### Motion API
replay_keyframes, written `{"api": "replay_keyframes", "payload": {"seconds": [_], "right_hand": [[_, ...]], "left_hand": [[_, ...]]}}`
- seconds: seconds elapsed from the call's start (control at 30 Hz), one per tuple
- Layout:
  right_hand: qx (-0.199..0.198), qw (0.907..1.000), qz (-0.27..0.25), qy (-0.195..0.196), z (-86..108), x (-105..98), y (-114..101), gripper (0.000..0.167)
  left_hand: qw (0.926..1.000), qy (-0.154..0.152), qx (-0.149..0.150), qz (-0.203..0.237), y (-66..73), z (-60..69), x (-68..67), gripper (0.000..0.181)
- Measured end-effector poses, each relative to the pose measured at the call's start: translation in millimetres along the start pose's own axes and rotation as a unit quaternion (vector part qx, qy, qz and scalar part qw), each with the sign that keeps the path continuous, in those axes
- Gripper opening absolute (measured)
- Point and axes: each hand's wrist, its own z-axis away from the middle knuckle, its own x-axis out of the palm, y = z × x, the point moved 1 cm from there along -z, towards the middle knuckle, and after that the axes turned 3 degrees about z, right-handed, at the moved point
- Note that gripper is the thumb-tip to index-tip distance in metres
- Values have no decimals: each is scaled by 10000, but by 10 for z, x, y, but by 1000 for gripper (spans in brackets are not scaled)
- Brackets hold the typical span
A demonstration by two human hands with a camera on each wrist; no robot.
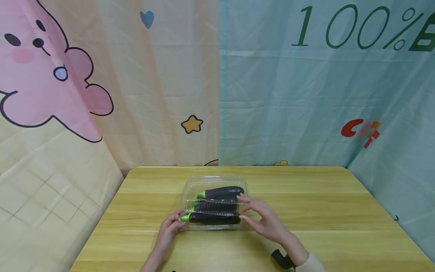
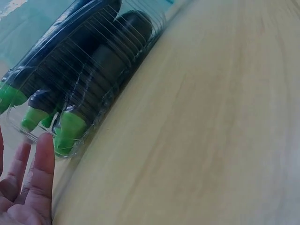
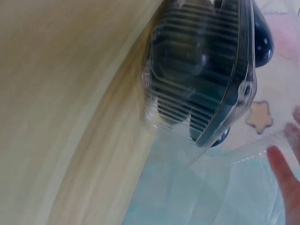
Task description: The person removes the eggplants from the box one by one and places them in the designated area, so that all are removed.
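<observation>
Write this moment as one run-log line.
clear container: holds eggplants | left hand: at left side | right hand: at right side

The left forearm (image 1: 154, 257) slanted up and to the right in the head view, bare as far as it showed, and the left hand (image 1: 168, 229) had its fingers (image 1: 175, 217) bent, with the left thumb (image 1: 177, 225) close beneath them in a grip. The right forearm (image 1: 298, 253) leaned up and to the left (bare near the hand), and the right hand (image 1: 264, 220) reached inward, its fingers slightly bent and spread, the right thumb (image 1: 250, 222) set apart below them
</observation>
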Motion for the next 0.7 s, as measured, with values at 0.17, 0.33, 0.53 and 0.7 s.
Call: {"api": "replay_keyframes", "payload": {"seconds": [0.17, 0.33, 0.53, 0.7], "right_hand": [[-216, 9954, -135, 919, -103, -51, -4, 25], [-224, 9882, -170, 1505, -236, -118, -136, 23], [-393, 9856, -330, 1614, -321, -143, -190, 32], [-45, 9861, -714, 1500, -343, -133, -123, 47]], "left_hand": [[9999, -140, 86, 24, 4, -7, -1, 11], [9999, -110, 79, 12, 3, 5, 10, 10], [10000, 13, 29, 48, 0, 1, 22, 11], [10000, 24, 27, 66, 3, -1, 17, 11]]}}
